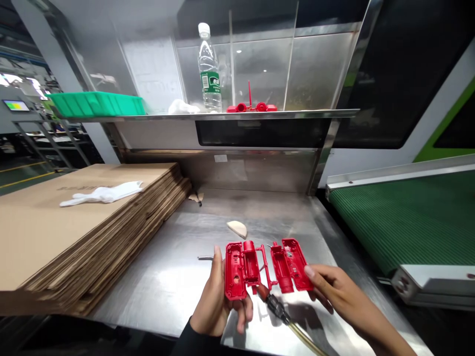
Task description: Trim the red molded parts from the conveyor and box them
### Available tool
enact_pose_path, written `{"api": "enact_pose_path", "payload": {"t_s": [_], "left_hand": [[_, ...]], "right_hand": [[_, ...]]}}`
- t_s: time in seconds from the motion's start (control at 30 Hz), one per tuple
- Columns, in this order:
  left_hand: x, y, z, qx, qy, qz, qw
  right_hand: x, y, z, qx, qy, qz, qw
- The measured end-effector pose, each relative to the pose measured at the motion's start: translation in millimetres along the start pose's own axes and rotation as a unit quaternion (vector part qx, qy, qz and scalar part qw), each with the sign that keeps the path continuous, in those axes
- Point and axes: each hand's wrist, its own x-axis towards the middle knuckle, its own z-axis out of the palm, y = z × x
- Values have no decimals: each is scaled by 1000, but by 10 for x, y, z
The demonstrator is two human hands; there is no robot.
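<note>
My left hand (213, 299) is closed around a red moulded plastic housing (234, 272) with two open box-like halves and a round end. A thin red sprue (264, 264) runs along that housing's right side. My right hand (334, 287) pinches the outer edge of a second red plastic housing (299, 264), similar in shape. A narrow gap shows between this one and the sprue. Below them is a black air-tool fitting (276, 306) with a reddish tip and a yellowish hose (304, 338). A thin metal rod (205, 257) sticks out behind my left thumb.
A cream curved piece (237, 228) lies on the metal table (174, 267). Stacked cardboard (148, 217) at left carries a white glove (106, 193). The shelf (289, 114) holds a green tray (98, 104), a water bottle (210, 69) and red parts (256, 107). A green conveyor (408, 212) runs at right.
</note>
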Motion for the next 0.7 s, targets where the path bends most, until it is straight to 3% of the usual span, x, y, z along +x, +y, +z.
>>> {"api": "enact_pose_path", "payload": {"t_s": [0.13,0.23,0.3,0.4,0.5,0.57,0.63,0.7], "left_hand": [[-52,25,36,-101,-14,59,993],[-86,-7,84,-219,41,80,972],[-82,-92,116,-274,86,51,956],[-42,-296,123,-317,81,-19,945],[2,-471,67,-317,54,-58,945],[16,-502,22,-299,60,-14,952],[14,-452,3,-273,60,48,959],[3,-351,19,-236,68,55,968]], "right_hand": [[-24,-31,32,26,52,-45,997],[-12,-31,74,53,127,-129,982],[11,-24,91,50,145,-164,975],[31,0,87,42,163,-178,969],[-15,10,79,82,168,-148,971],[-87,-22,97,204,152,-79,964],[-164,-83,131,336,92,-9,937],[-218,-145,151,357,16,15,934]]}}
